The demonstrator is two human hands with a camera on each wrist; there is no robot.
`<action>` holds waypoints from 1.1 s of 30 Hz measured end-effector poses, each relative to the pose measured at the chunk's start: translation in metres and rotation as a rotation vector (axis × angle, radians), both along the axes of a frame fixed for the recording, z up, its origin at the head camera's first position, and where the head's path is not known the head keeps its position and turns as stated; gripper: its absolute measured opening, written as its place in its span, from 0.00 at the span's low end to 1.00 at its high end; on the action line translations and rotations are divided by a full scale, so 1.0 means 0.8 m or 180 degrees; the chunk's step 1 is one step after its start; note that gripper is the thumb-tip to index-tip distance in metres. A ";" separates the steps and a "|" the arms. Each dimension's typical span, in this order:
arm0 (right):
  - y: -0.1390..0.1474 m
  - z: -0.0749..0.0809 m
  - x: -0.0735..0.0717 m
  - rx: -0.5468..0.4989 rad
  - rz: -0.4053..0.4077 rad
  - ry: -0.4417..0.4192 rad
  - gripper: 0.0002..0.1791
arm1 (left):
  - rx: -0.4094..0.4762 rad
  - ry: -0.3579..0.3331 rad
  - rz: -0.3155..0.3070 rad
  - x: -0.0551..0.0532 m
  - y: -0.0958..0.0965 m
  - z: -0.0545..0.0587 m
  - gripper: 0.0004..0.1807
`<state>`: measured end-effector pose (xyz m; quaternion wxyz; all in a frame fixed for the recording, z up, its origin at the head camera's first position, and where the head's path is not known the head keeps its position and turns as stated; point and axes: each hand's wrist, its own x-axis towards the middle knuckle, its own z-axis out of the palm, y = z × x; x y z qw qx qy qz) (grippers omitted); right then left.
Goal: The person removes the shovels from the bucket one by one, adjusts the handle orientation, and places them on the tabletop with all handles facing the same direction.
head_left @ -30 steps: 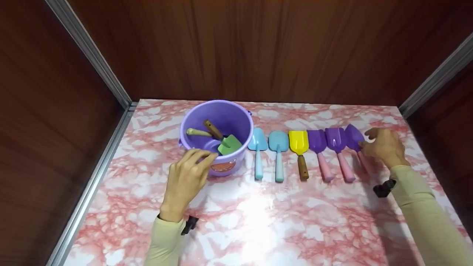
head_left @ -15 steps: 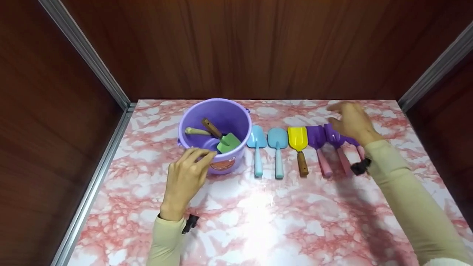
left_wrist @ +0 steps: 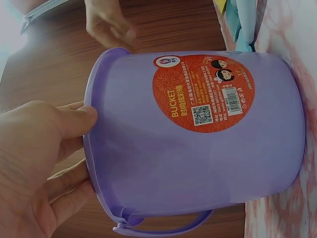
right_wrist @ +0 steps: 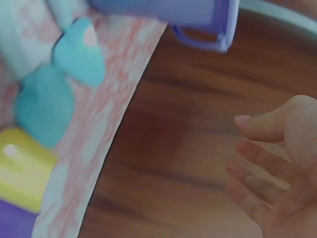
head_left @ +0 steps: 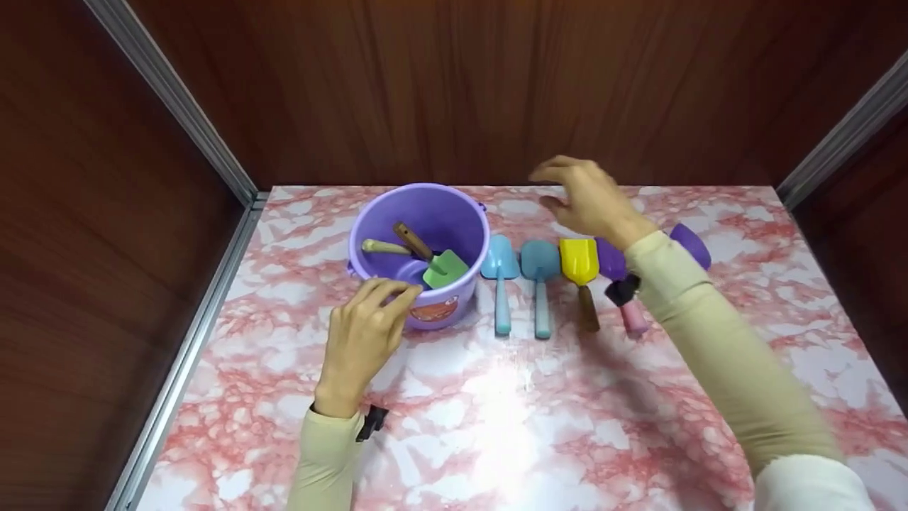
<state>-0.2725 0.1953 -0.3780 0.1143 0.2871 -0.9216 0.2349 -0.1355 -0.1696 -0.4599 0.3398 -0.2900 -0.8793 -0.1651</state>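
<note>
A purple bucket [head_left: 425, 309] stands on the table. My left hand [head_left: 363, 333] pinches its near rim, thumb outside and fingers over the edge, as the left wrist view [left_wrist: 49, 144] shows. Inside the bucket lie a green toy shovel [head_left: 447, 270] with a brown handle and a pale handle [head_left: 386, 247]. My right hand [head_left: 585, 195] holds nothing, fingers loosely bent, raised above the far ends of a row of toy shovels. The row has a light blue shovel [head_left: 500, 259], a teal one [head_left: 540, 260], a yellow one [head_left: 579, 259] and purple ones [head_left: 611, 257], partly hidden by my right sleeve.
The table [head_left: 440, 426] has a red and white marbled top. Dark wood panels [head_left: 454, 92] stand behind it and at both sides, with metal strips [head_left: 177, 106] at the corners. The bucket's handle [left_wrist: 168, 230] hangs at its side.
My right hand has moved left and up, from the rightmost purple shovel along the row toward the bucket, with nothing in it. My left hand stays at the bucket rim.
</note>
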 end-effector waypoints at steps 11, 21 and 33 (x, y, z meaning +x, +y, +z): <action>-0.100 -0.003 0.009 0.0365 0.0504 0.0099 0.20 | -0.0047 -0.0012 0.0029 0.000 0.001 0.003 0.11; -0.194 -0.013 0.011 0.0969 0.1224 0.0492 0.16 | -0.0064 -0.0036 0.0037 0.000 0.000 0.002 0.11; -0.251 -0.043 0.006 0.2746 0.1268 0.1459 0.13 | -0.0108 -0.0078 0.0065 0.001 -0.001 0.003 0.13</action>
